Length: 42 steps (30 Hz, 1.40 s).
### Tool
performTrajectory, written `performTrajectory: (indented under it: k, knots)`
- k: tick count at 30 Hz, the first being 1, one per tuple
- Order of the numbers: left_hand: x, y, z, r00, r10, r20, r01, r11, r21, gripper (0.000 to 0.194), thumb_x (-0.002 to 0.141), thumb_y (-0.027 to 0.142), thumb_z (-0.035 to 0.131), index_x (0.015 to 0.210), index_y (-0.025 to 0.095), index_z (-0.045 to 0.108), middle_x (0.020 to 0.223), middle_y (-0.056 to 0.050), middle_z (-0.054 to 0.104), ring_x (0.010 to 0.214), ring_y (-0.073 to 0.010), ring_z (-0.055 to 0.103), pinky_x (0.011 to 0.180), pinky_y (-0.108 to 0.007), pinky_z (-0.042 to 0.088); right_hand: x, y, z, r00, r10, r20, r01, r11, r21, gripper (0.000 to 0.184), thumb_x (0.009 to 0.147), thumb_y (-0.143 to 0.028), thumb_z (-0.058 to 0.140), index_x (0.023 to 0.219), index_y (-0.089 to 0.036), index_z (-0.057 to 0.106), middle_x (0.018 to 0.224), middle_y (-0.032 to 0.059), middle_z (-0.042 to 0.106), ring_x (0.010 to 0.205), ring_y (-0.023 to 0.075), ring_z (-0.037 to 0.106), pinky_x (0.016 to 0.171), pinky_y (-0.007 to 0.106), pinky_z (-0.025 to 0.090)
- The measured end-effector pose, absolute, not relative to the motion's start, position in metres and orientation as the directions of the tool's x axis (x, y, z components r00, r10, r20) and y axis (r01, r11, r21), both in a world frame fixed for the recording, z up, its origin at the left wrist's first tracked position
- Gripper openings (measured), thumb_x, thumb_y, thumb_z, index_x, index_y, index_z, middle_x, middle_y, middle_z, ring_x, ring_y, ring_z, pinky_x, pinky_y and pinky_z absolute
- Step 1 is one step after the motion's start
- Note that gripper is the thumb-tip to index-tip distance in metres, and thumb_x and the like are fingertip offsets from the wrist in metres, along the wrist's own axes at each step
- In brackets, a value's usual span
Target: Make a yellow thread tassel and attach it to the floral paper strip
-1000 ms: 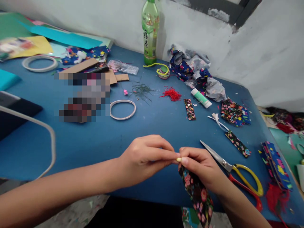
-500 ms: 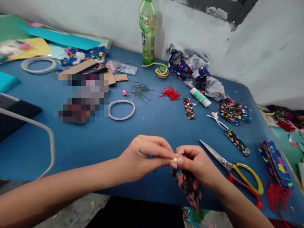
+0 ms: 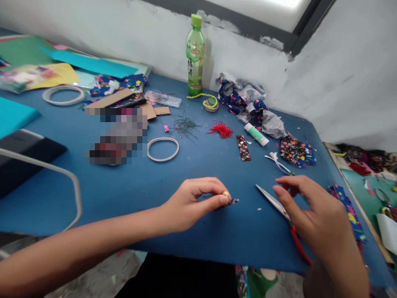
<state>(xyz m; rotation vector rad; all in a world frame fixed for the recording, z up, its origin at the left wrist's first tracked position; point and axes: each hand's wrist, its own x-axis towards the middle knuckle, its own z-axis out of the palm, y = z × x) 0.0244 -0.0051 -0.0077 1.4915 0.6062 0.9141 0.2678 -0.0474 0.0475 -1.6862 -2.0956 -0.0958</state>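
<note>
My left hand [image 3: 203,200] is closed in a pinch over the tabletop. Between its thumb and fingers is a dark floral fabric strip [image 3: 233,201], only its end showing. A small yellow bead [image 3: 226,193] sits at the same fingertips. My right hand [image 3: 319,219] is open, thumb and index finger apart, above a pair of scissors [image 3: 274,203] whose handles it partly covers. Just beyond its fingertips, a white ribbon [image 3: 277,162] is looped on another floral strip, mostly hidden by the hand. A short floral strip [image 3: 243,148] lies flat farther back.
Along the back are a green bottle [image 3: 195,62], crumpled blue fabric [image 3: 242,97], a glue stick [image 3: 257,134] and red threads [image 3: 221,129]. A white tape ring [image 3: 163,149] lies left of centre. Folded blue floral fabric [image 3: 350,213] is near the right edge.
My right hand has let go of the floral strip and moved right, over the scissors. The left hand keeps the strip and bead, the strip now mostly hidden. The view has tilted up slightly.
</note>
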Motion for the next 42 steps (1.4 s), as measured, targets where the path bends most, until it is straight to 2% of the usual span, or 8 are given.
performTrajectory:
  k: [6,15,21,25,29,32,36,42]
  knots:
    - [0.022,-0.008,-0.001,0.567,0.767,0.302,-0.191,-0.235,0.953,0.017,0.091,0.015,0.053,0.082,0.010,0.067,0.082,-0.006,0.066,0.073,-0.0109,0.059,0.068,-0.021,0.047,0.336,-0.105,-0.002,-0.026,0.990,0.140,0.991,0.044,-0.128,0.049,0.089,-0.063,0.043,0.100,-0.020,0.064,0.097,0.0082,0.071,0.088,0.0275,0.068,0.078,0.043,0.053]
    - [0.023,-0.013,-0.002,0.601,0.676,0.426,-0.249,-0.348,0.904,0.017,0.091,0.010,0.052,0.084,0.009,0.067,0.081,-0.007,0.066,0.074,-0.0097,0.060,0.069,-0.017,0.048,0.398,-0.167,-0.063,0.216,0.928,0.302,0.960,-0.145,-0.240,0.047,0.088,-0.057,0.049,0.112,-0.019,0.063,0.113,0.0128,0.062,0.103,0.0296,0.062,0.090,0.048,0.051]
    - [0.022,-0.014,0.000,0.620,0.700,0.353,-0.255,-0.246,0.935,0.014,0.088,0.014,0.059,0.080,0.010,0.069,0.076,-0.005,0.063,0.063,-0.0085,0.056,0.058,-0.017,0.046,0.420,-0.149,-0.061,0.120,0.982,0.144,0.965,-0.082,-0.247,0.050,0.084,-0.058,0.052,0.113,-0.019,0.063,0.114,0.0132,0.062,0.105,0.0313,0.062,0.092,0.050,0.050]
    - [0.021,-0.014,-0.001,0.623,0.701,0.347,-0.303,-0.193,0.933,0.016,0.089,0.019,0.060,0.079,0.010,0.069,0.076,-0.006,0.063,0.062,-0.0092,0.056,0.058,-0.019,0.047,0.414,-0.146,-0.058,0.089,0.981,0.174,0.977,-0.052,-0.207,0.046,0.086,-0.055,0.049,0.107,-0.016,0.060,0.110,0.0154,0.063,0.104,0.0316,0.062,0.092,0.050,0.049]
    - [0.022,-0.014,-0.001,0.645,0.720,0.256,-0.333,-0.037,0.942,0.022,0.089,0.025,0.060,0.076,0.010,0.069,0.075,-0.005,0.060,0.058,-0.0088,0.055,0.055,-0.021,0.047,0.400,-0.147,-0.061,0.245,0.944,0.222,0.965,-0.215,-0.151,0.052,0.085,-0.058,0.045,0.111,-0.015,0.054,0.108,0.0180,0.064,0.100,0.0351,0.064,0.083,0.051,0.052]
    - [0.023,-0.014,0.001,0.663,0.729,0.170,-0.325,0.075,0.943,0.024,0.087,0.029,0.062,0.073,0.010,0.068,0.073,-0.003,0.059,0.058,-0.0073,0.049,0.054,-0.020,0.043,0.387,-0.140,-0.059,0.391,0.870,0.300,0.913,-0.325,-0.249,0.060,0.079,-0.063,0.049,0.115,-0.015,0.049,0.103,0.0176,0.065,0.087,0.0339,0.068,0.070,0.046,0.055]
    - [0.025,-0.013,0.000,0.678,0.733,0.054,-0.313,0.221,0.924,0.036,0.082,0.043,0.066,0.068,0.010,0.065,0.068,-0.002,0.055,0.054,-0.0065,0.043,0.048,-0.020,0.035,0.357,-0.119,-0.041,0.287,0.879,0.381,0.913,-0.131,-0.386,0.054,0.076,-0.056,0.058,0.111,-0.016,0.046,0.085,0.0103,0.066,0.068,0.0250,0.069,0.060,0.034,0.055]
    - [0.024,-0.010,-0.001,0.669,0.740,0.078,-0.294,0.167,0.941,0.042,0.082,0.048,0.065,0.067,0.010,0.064,0.065,-0.003,0.057,0.056,-0.0081,0.046,0.052,-0.022,0.038,0.302,-0.071,-0.005,-0.195,0.876,0.440,0.943,0.291,-0.160,0.057,0.073,-0.049,0.065,0.114,-0.018,0.042,0.073,0.0016,0.060,0.056,0.0187,0.060,0.051,0.028,0.050]
